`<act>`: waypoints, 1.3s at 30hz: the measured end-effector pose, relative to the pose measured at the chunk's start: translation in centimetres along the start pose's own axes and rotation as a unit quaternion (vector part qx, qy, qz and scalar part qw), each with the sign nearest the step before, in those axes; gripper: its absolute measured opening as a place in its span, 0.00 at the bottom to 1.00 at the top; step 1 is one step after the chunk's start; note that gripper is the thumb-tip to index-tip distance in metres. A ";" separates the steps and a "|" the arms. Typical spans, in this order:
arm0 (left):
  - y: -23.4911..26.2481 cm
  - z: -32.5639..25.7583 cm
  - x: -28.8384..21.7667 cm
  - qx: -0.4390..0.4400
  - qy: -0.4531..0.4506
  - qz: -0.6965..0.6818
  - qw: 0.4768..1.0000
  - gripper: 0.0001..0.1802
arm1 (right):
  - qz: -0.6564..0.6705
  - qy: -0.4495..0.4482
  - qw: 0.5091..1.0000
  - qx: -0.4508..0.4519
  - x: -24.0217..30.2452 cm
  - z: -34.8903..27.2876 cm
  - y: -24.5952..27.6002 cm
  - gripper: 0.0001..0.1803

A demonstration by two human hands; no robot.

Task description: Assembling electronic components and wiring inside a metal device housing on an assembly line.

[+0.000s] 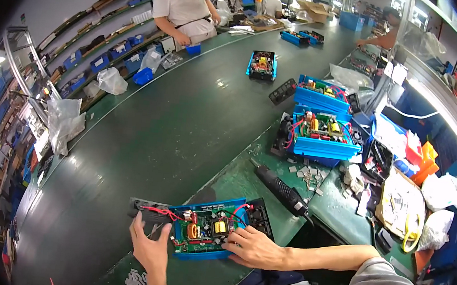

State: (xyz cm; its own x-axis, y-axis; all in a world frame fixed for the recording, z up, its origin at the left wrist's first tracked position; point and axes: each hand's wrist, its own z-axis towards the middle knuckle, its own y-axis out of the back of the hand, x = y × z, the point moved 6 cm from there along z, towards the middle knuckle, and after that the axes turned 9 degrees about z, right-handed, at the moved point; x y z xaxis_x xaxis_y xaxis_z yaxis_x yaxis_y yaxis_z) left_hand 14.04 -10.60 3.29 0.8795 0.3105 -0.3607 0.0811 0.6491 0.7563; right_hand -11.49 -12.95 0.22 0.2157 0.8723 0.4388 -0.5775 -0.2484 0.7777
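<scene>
A blue metal case (205, 257) lies open in front of me, with a green circuit board (201, 246) inside carrying coils and a yellow transformer. Red wires run to a black end panel (149, 210) off its left end, and a black fan panel (259, 218) is at its right end. My left hand (149, 248) has thumb and fingers spread at the left panel's near edge; whether it touches cannot be made out. The fingers of my right hand (256, 248) are bent over the case's near right edge and board, gripping there. Their tips are partly hidden.
An electric screwdriver (282, 190) lies beyond the case, by loose metal clips (308, 176). Similar blue units (325, 147) are stacked at right; another unit (262, 65) sits farther along the green conveyor belt (157, 135). A co-worker (184, 7) stands across the belt.
</scene>
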 end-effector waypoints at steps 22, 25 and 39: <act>1.6 -12.7 3.3 0.131 0.253 -0.093 0.954 0.10 | 0.108 0.069 0.984 0.122 -5.2 1.4 0.3 0.29; 2.7 -14.5 3.0 0.125 0.227 -0.042 0.965 0.06 | 0.092 0.040 0.987 0.127 -5.1 1.7 0.7 0.27; 3.6 -17.4 5.5 0.104 0.122 0.023 0.987 0.06 | 0.044 -0.076 0.995 0.043 -6.9 1.9 3.0 0.16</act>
State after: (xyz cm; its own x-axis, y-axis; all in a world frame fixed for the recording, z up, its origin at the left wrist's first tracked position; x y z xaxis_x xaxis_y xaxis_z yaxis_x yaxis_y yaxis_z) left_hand 11.07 5.49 -5.47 0.7473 0.5105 -0.4253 0.1606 0.4824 0.8611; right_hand -13.19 -20.49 0.36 0.2870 0.7734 0.5652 -0.5311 -0.3626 0.7658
